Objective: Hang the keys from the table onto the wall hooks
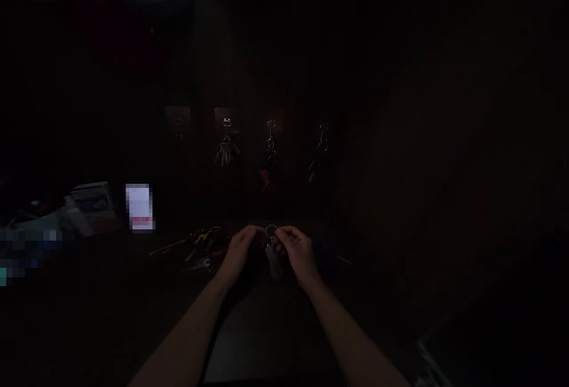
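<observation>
A thin silver key ring [271, 231] bearing a grey oblong fob [274, 264] is apparently pinched, in the dim view, by the right hand [296, 249], with the left hand [240, 250] held close beside it.

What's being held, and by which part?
The right hand pinches a metal key ring by its lower rim, a pale fob hanging below; whether the left hand grips is too dark to tell.

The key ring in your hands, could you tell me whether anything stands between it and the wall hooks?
Nothing visible stands between the key ring, held by the right hand beside the left hand, and the wall hooks; the tools lie to the left, though it is dark.
</observation>
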### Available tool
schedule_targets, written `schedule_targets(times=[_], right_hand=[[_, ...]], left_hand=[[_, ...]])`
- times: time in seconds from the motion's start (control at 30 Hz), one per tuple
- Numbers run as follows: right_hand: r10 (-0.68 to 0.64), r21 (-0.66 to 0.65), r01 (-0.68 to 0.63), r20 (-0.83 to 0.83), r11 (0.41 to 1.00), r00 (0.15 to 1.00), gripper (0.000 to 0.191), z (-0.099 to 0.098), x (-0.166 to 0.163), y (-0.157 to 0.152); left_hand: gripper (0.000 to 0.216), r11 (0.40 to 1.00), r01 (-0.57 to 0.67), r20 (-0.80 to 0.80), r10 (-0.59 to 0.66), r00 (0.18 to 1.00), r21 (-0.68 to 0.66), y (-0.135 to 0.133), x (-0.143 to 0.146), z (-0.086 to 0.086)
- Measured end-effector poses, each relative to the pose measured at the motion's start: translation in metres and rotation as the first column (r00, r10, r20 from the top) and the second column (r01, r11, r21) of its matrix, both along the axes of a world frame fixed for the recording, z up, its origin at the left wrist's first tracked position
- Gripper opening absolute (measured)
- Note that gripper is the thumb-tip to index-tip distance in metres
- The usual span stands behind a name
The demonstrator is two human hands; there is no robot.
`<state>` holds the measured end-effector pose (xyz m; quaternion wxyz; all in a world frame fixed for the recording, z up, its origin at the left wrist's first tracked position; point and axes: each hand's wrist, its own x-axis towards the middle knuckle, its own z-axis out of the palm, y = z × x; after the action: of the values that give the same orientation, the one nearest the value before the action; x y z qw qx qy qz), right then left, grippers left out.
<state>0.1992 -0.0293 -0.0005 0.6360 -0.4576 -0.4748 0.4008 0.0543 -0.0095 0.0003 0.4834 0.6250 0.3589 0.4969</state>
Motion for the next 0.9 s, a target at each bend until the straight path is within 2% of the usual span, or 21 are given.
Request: schedule_targets(times=[0.13, 0.27, 0.4, 0.57, 0.7, 0.9], right_hand=[[0.019, 0.025, -0.017, -0.061, 1.000, 0.998, 0.024, -0.0026, 0.0016, 0.0026], [0.049, -0.009, -0.050, -0.085, 0.999, 0.995, 0.024, -0.0028, 0.0004, 0.0017], [0.049, -0.022, -0.050, -0.030, 0.999, 0.998, 0.026, -0.0014, -0.0010, 0.0012], [-0.030, 0.011, 0.030, 0.026, 0.999, 0.999, 0.027, 0.0004, -0.0001, 0.0021], [-0.046, 0.007, 0.046, 0.002, 0.999, 0.999, 0.028, 0.0015, 0.0021, 0.0012], [-0.031, 0.013, 0.030, 0.072, 0.999, 0.997, 0.027, 0.0013, 0.0013, 0.0012]], left_hand=[[0.029, 1.000, -0.012, -0.010, 0.012, 1.000, 0.012, 0.0009, 0.0033, -0.0021], [0.026, 1.000, -0.017, -0.031, 0.018, 0.999, 0.016, 0.0022, 0.0041, -0.0042], [0.028, 1.000, -0.026, -0.023, 0.026, 0.999, -0.006, 0.0013, 0.0034, -0.0023], [0.029, 0.996, -0.024, 0.052, 0.028, 0.998, -0.081, -0.0023, 0.0040, 0.0021], [0.031, 0.990, -0.022, 0.098, 0.036, 0.995, -0.139, -0.0004, 0.0044, -0.0006], [0.036, 0.991, -0.032, 0.063, 0.041, 0.997, -0.132, 0.0053, 0.0035, -0.0068]])
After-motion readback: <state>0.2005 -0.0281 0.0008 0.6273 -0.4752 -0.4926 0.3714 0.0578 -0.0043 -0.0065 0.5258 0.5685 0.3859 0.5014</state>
